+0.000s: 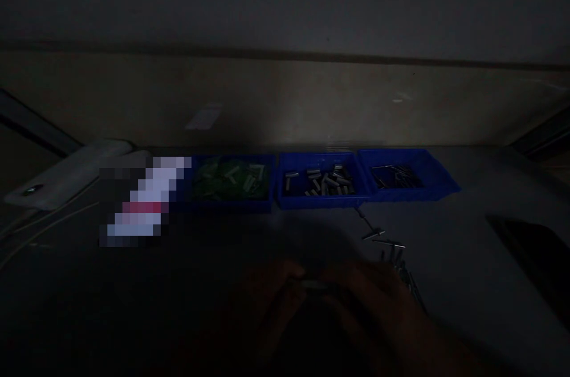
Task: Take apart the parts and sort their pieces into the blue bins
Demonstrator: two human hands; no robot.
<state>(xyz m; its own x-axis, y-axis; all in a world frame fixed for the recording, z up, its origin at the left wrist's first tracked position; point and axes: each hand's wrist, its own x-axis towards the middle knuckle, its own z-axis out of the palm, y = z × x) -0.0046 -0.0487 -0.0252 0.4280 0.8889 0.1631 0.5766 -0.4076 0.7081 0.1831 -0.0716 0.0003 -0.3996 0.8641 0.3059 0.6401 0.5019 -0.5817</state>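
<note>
The scene is very dark. My left hand (278, 300) and my right hand (378, 297) come together low in the middle, fingers closed on a small pale metal piece (315, 285) between them. Its exact shape is mostly hidden by the fingers and shadow. Just beyond my right hand lies a pile of thin metal parts (403, 273). Some T-shaped metal pieces (374, 235) rest on the table above that pile.
Three blue trays stand along the back: one with green plastic and metal parts (231, 207), one with short metal cylinders (323, 202), one with thin rods (439, 178). At left are a lit, blurred screen (151, 193) and a white elongated object (66, 175). A dark object (529, 246) lies right.
</note>
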